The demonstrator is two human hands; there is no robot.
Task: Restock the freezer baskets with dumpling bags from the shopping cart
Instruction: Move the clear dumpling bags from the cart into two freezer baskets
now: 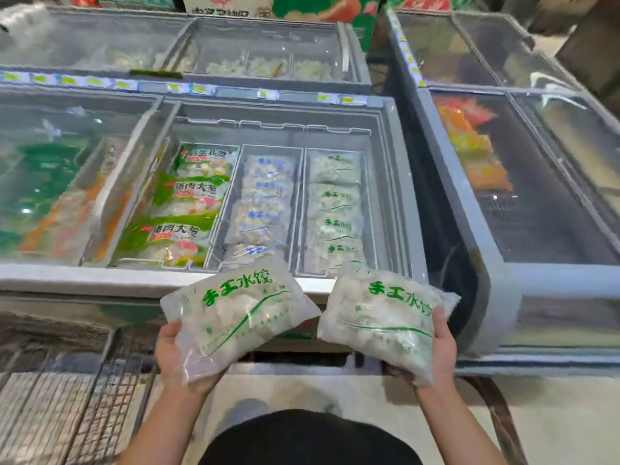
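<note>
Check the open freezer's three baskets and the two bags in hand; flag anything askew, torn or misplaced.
Nothing stands out. The left hand and right hand each hold an intact green-print bag. They match the rows lying flat in the right basket. The middle basket holds blue-print bags and the left basket green-label bags, unmixed.

I see a second chest freezer (516, 229) to the right, holding orange packets (476, 146) under glass. Beyond, colourful cartons (302, 6) sit behind a farther freezer (188, 48).

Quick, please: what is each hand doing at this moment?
Left hand: closed on a green-print dumpling bag.
Right hand: closed on a second bag.
</note>
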